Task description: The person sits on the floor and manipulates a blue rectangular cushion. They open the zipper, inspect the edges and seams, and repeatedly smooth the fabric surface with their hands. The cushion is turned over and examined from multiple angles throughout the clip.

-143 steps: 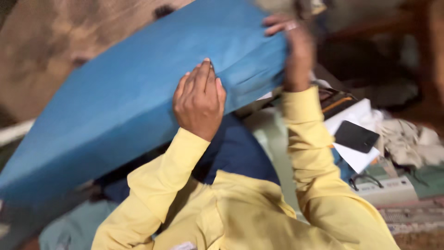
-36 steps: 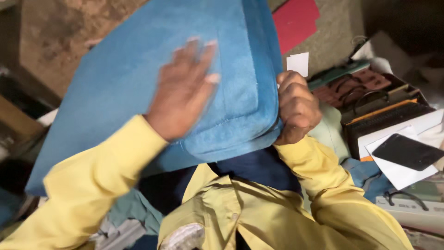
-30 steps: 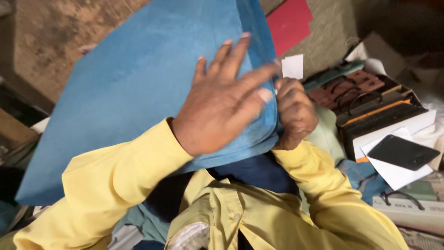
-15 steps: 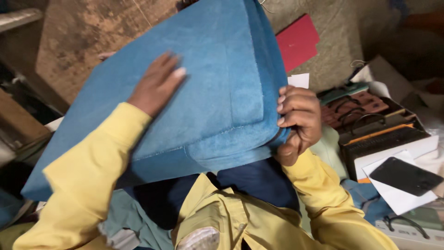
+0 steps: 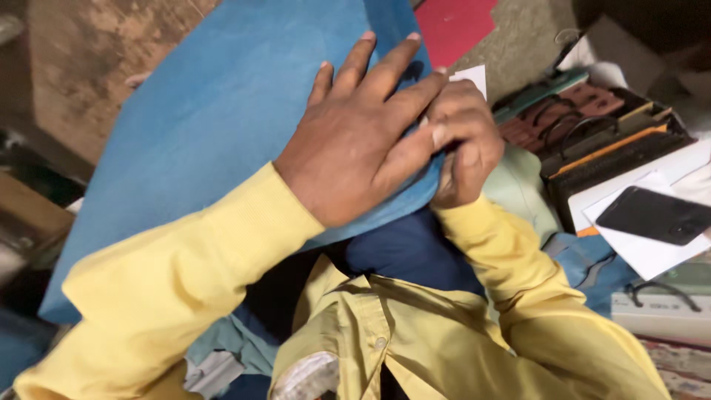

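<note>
Fingers of the left hand (image 5: 352, 141) are spread wide and lie flat on the blue cloth (image 5: 222, 133), with the palm pressed down on it too. The fingertips reach up near the top edge of the cloth, and the thumb points over to the right hand (image 5: 463, 141) and touches it. The right hand is curled shut around the right edge of the cloth, with its fingers bent in tight and pinching the cloth between them. The cloth is big and sits tilted in front of the person, over the lap, going from the low left corner up to the top of the view. Half a second ago the left hand was farther left and lower on the cloth, well apart from the right hand. Now it has slid across to the right edge, so the two hands meet. The right hand has stayed on the same edge, but it is a bit higher now. Both arms are in yellow sleeves (image 5: 170, 296). The left arm comes up from the low left corner and is bent at the wrist. The right arm comes up from the low right, with the elbow bent. Off to the right a black phone (image 5: 655, 215) lies on white paper (image 5: 644, 252), just beside a box (image 5: 592, 141) with dark loops in it. A red sheet (image 5: 459, 26) lies past the top of the cloth.
</note>
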`<action>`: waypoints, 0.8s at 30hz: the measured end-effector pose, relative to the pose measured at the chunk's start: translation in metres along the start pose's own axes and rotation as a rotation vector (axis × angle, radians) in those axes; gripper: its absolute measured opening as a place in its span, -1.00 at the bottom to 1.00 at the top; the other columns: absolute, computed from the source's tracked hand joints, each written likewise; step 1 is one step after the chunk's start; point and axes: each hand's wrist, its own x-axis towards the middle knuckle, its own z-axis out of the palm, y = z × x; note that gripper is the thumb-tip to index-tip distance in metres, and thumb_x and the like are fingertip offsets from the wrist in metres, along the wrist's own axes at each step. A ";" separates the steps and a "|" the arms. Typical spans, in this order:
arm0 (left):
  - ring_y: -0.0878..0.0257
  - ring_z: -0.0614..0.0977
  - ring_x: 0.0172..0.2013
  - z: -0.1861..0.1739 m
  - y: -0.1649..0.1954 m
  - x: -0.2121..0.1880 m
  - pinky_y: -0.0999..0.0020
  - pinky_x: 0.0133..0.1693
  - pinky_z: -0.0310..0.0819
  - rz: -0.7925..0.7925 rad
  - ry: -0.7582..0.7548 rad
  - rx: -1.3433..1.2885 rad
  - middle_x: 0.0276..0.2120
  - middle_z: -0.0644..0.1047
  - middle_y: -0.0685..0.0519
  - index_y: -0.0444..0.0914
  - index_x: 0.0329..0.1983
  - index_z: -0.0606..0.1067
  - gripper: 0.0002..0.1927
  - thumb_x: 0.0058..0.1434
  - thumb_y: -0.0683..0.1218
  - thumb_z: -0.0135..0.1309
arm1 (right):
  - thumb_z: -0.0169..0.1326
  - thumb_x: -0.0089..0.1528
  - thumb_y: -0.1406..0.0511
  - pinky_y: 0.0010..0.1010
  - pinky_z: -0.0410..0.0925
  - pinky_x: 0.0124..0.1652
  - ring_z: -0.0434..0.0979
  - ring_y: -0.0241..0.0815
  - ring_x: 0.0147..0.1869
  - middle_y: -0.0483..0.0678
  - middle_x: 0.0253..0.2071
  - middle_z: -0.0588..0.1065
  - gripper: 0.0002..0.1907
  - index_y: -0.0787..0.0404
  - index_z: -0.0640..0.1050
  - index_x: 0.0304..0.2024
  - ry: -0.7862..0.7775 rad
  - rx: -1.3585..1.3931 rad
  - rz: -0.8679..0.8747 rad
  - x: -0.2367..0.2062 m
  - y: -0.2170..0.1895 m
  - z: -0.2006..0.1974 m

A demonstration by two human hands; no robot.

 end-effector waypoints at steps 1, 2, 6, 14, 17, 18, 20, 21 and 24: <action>-0.27 0.02 0.51 -0.003 0.002 -0.001 -0.37 0.39 -0.15 0.024 0.009 -0.050 0.52 0.10 -0.12 -0.09 0.51 0.23 -0.40 0.49 0.22 -0.20 | -0.03 0.44 0.02 -0.25 0.36 0.08 0.45 -0.08 -0.07 -0.02 -0.16 0.47 -0.57 0.26 0.48 -0.23 -0.110 0.017 0.024 0.002 -0.001 -0.009; -0.24 0.00 0.53 -0.007 0.000 -0.003 -0.32 0.42 -0.19 0.044 0.024 -0.100 0.53 0.09 -0.12 -0.15 0.53 0.21 -0.39 0.51 0.20 -0.20 | 0.07 0.40 0.05 -0.22 0.36 0.14 0.46 -0.02 0.00 0.02 -0.10 0.49 -0.60 0.29 0.52 -0.20 -0.225 0.037 0.046 0.007 -0.002 -0.021; -0.10 -0.05 0.63 -0.011 -0.010 -0.009 -0.13 0.57 -0.27 0.191 0.029 -0.291 0.62 0.03 -0.09 -0.25 0.62 0.12 -0.43 0.63 0.05 -0.34 | 0.34 0.21 0.32 -0.12 0.37 0.30 0.52 0.01 0.18 0.04 -0.01 0.50 -0.76 0.35 0.63 -0.15 -0.433 0.056 0.137 0.015 -0.001 -0.052; -0.06 -0.01 0.63 0.002 -0.015 -0.015 -0.07 0.57 -0.23 0.136 0.060 -0.220 0.60 0.08 -0.07 -0.23 0.60 0.12 -0.40 0.53 0.00 -0.21 | 0.27 0.25 0.49 -0.36 0.46 0.01 0.60 -0.15 -0.08 0.01 -0.18 0.53 -0.92 0.33 0.61 -0.23 -0.470 -0.081 -0.006 0.037 0.003 -0.045; -0.07 0.00 0.63 0.000 -0.013 -0.013 -0.08 0.58 -0.22 0.132 0.076 -0.225 0.61 0.06 -0.09 -0.25 0.62 0.08 -0.38 0.55 0.00 -0.21 | 0.28 0.26 0.49 -0.44 0.44 -0.07 0.58 -0.15 -0.09 0.00 -0.18 0.53 -0.92 0.33 0.61 -0.23 -0.480 -0.100 -0.032 0.046 0.001 -0.035; -0.08 0.00 0.63 -0.001 -0.012 -0.013 -0.08 0.58 -0.21 0.133 0.080 -0.216 0.61 0.05 -0.10 -0.26 0.62 0.07 -0.37 0.55 0.01 -0.21 | 0.27 0.26 0.49 -0.44 0.43 -0.07 0.57 -0.15 -0.08 -0.01 -0.18 0.53 -0.92 0.33 0.61 -0.23 -0.489 -0.094 -0.053 0.048 0.000 -0.033; -0.08 0.00 0.63 -0.001 -0.011 -0.011 -0.08 0.58 -0.20 0.145 0.088 -0.198 0.61 0.05 -0.10 -0.28 0.62 0.04 -0.37 0.57 0.03 -0.23 | 0.29 0.26 0.45 -0.45 0.40 -0.09 0.55 -0.15 -0.09 -0.01 -0.16 0.51 -0.91 0.33 0.60 -0.23 -0.501 -0.015 0.056 0.048 -0.003 -0.034; -0.08 0.00 0.63 0.000 -0.011 -0.010 -0.08 0.58 -0.20 0.155 0.082 -0.197 0.61 0.04 -0.10 -0.29 0.63 0.02 -0.36 0.58 0.04 -0.24 | 0.30 0.25 0.43 -0.45 0.39 -0.10 0.53 -0.15 -0.10 -0.01 -0.15 0.50 -0.89 0.32 0.60 -0.22 -0.502 0.018 0.122 0.048 -0.006 -0.036; -0.09 -0.02 0.62 0.002 -0.012 -0.008 -0.08 0.56 -0.23 0.151 0.054 -0.204 0.61 0.04 -0.12 -0.29 0.62 0.02 -0.36 0.58 0.07 -0.26 | 0.34 0.22 0.37 -0.37 0.40 0.02 0.54 -0.11 -0.02 -0.04 -0.15 0.50 -0.83 0.28 0.61 -0.19 -0.571 0.001 0.056 0.048 -0.014 -0.045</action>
